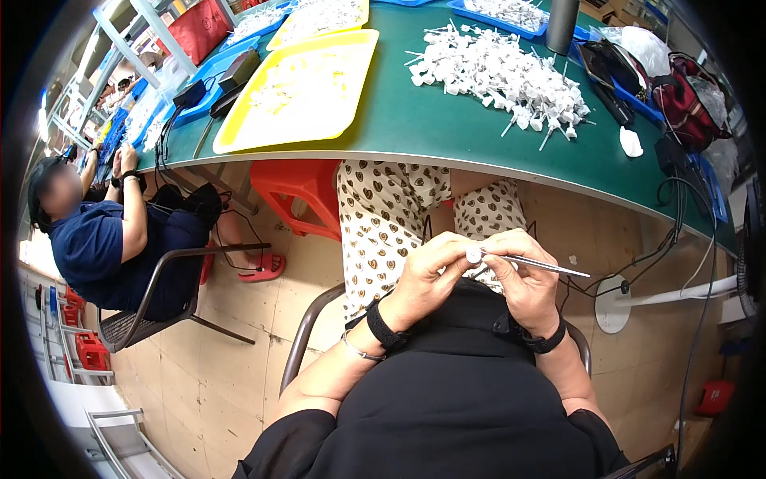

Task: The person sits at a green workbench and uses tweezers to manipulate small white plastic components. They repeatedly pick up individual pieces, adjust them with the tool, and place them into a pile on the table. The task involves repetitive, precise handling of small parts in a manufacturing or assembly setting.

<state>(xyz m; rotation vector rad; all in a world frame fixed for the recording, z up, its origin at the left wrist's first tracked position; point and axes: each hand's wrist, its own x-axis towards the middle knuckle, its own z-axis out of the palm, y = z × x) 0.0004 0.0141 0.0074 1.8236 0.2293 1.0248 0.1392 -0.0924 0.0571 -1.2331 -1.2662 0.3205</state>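
Above my lap, my left hand (pixel 432 271) pinches a small white plastic part (pixel 474 255) between thumb and fingertips. Right beside it, my right hand (pixel 523 279) is closed on a slim metal tool (pixel 550 265) that looks like tweezers. One end of the tool sticks out to the right, while its other end is hidden by my fingers near the white part. Both hands are close together, away from the table edge.
On the green table (pixel 391 112) lie a heap of white plastic parts (pixel 503 76), a yellow tray (pixel 351 104) of small pieces and a dark cylinder (pixel 562 25). A red stool (pixel 295 195) stands underneath. Cables (pixel 678 199) hang at right. A co-worker (pixel 104 227) sits at left.
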